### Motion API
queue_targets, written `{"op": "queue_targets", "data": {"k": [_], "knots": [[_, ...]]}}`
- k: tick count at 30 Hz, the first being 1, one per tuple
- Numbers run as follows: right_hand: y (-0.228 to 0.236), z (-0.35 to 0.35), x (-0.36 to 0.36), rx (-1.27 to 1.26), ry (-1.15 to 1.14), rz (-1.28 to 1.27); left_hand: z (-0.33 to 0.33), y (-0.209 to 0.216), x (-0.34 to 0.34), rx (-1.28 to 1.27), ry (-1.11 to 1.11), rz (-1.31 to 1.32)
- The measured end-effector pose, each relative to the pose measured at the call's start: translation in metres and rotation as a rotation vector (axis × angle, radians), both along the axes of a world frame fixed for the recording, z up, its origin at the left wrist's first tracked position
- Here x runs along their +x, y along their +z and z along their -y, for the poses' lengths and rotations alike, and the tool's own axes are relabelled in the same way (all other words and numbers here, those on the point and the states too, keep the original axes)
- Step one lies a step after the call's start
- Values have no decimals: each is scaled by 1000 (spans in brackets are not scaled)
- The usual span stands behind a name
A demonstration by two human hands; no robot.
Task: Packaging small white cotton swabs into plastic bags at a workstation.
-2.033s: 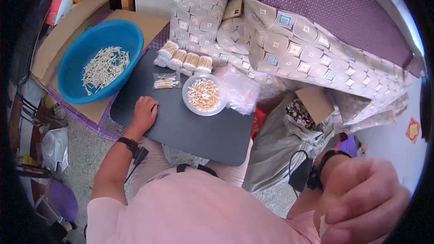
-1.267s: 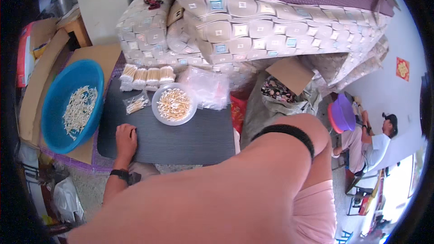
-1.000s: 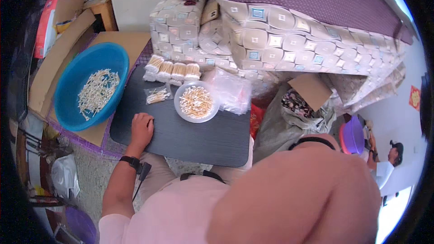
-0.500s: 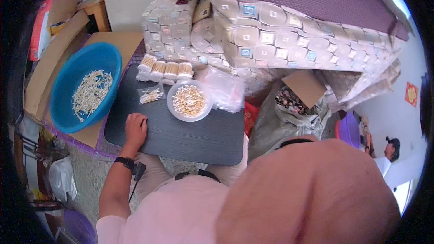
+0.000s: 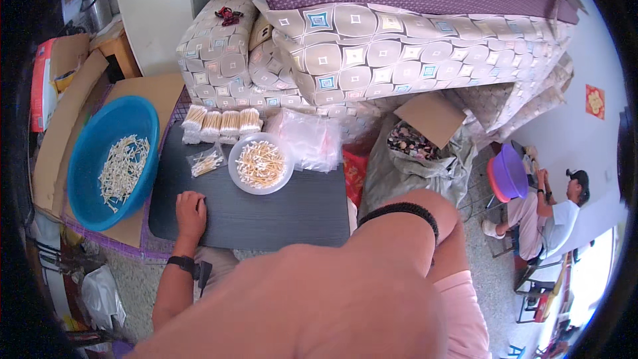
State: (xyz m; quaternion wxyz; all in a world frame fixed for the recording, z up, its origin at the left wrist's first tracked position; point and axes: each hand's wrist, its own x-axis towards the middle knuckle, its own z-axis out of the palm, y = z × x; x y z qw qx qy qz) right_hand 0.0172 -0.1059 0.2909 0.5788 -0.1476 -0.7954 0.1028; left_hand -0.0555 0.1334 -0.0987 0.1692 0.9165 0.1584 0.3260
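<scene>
My left hand (image 5: 191, 216) rests on the left part of a dark tabletop (image 5: 266, 223), its fingers curled in and nothing showing in them. Very close to the camera, my right hand (image 5: 299, 306) looms large and blurred, its fingers out of sight; a dark beaded bracelet (image 5: 405, 214) circles that wrist. A white bowl (image 5: 287, 183) of cotton swabs (image 5: 260, 163) stands beyond the hands. Beside it lies a small clear bag of swabs (image 5: 206, 161). Several bundles of swabs (image 5: 221, 121) line the far edge, with a stack of clear plastic bags (image 5: 306, 139) to their right.
Left of the table, a blue basin (image 5: 80, 179) holds many loose swabs, on cardboard (image 5: 166, 86). A patterned sofa (image 5: 372, 60) stands behind. At right are a grey sack (image 5: 399, 176), a purple basin (image 5: 510, 169) and a seated person (image 5: 558, 226).
My right hand, blurred near the camera, has shifted left and its braceleted wrist now shows more fully. The view has tilted, revealing more of the seated person. My left hand stays on the table.
</scene>
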Motion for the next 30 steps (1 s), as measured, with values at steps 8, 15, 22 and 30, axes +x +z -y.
{"op": "queue_targets", "data": {"k": [8,15,22,30], "knots": [[-12,-12,-15,2,134,25,0,-2,-1,-16,17,0],[-15,-30,-5,-12,296,45,-3,2,5,-23,32,18],[-44,-23,-24,47,370,13,0,5,-1,-20,5,-14],[-45,13,28,-188,-84,169,4,2,-13,-35,44,2]]}}
